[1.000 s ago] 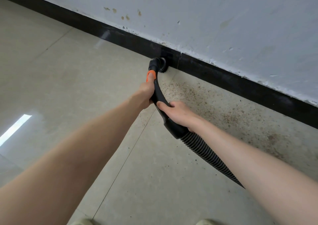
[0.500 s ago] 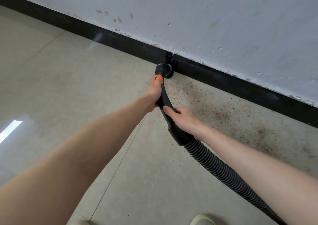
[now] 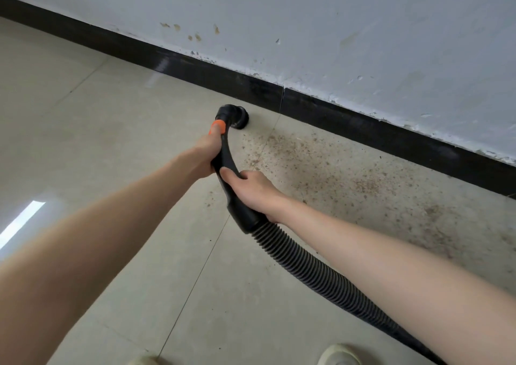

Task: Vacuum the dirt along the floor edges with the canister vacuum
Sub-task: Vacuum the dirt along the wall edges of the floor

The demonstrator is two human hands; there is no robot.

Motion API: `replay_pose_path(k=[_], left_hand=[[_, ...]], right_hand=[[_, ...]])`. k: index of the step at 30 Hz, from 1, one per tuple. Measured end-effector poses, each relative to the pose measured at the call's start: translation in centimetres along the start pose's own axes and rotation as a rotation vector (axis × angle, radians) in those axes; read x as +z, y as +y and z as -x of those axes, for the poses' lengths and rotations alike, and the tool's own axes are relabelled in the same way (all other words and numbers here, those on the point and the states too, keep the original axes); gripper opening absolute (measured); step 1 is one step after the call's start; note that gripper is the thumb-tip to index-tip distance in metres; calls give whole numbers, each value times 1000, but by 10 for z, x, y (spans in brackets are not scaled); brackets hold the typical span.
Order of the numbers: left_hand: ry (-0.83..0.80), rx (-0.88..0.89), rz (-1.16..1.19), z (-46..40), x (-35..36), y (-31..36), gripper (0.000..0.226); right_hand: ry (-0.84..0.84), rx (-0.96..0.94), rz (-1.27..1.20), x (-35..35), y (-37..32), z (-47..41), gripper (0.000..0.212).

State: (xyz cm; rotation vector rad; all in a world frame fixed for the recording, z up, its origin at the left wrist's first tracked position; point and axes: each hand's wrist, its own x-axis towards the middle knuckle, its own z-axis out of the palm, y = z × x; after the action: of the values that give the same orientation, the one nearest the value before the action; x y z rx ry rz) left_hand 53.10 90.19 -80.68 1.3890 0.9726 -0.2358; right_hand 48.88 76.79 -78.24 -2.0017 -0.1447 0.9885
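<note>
Two shoe tips [image 3: 339, 355] at the bottom edge, standing on pale floor tiles [image 3: 111, 130]. Open tile runs off to the left and near side; a bright window reflection [image 3: 21, 223] sits on the left.

Ribbed black hose [image 3: 312, 269] comes in from lower right and runs up under the right forearm into the curved black handle [image 3: 227, 166].

Right hand [image 3: 255, 190] grips the lower handle, just above the hose cuff, fingers wrapped round it, thumb on top. Left hand [image 3: 205, 152] grips the upper handle, fingers curled round, just below the orange collar [image 3: 218, 127]. Both arms are stretched forward, nearly straight.

Round black brush nozzle [image 3: 237, 117] is down on the floor, near the black skirting [image 3: 363, 130] but not touching it.

Brown dirt [image 3: 349, 177] is scattered right of the nozzle, in a band along the skirting toward the right edge. Above it, a scuffed white wall [image 3: 335, 29] with chipped paint at the base.
</note>
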Motion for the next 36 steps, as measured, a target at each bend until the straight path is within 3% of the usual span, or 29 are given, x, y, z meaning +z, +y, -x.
replay_pose_path(k=[12, 19, 25, 36], left_hand=[[-197, -56, -60, 16, 37, -16, 52], [-4, 15, -3, 9, 12, -7, 59], [50, -29, -18, 16, -7, -25, 61], [-176, -50, -196, 35, 25, -25, 57]], right_hand=[[152, 67, 57, -6, 25, 32, 43], [-7, 22, -6, -12, 6, 16, 46], [-69, 23, 3, 7, 9, 25, 45], [102, 98, -91, 13, 30, 55, 43]])
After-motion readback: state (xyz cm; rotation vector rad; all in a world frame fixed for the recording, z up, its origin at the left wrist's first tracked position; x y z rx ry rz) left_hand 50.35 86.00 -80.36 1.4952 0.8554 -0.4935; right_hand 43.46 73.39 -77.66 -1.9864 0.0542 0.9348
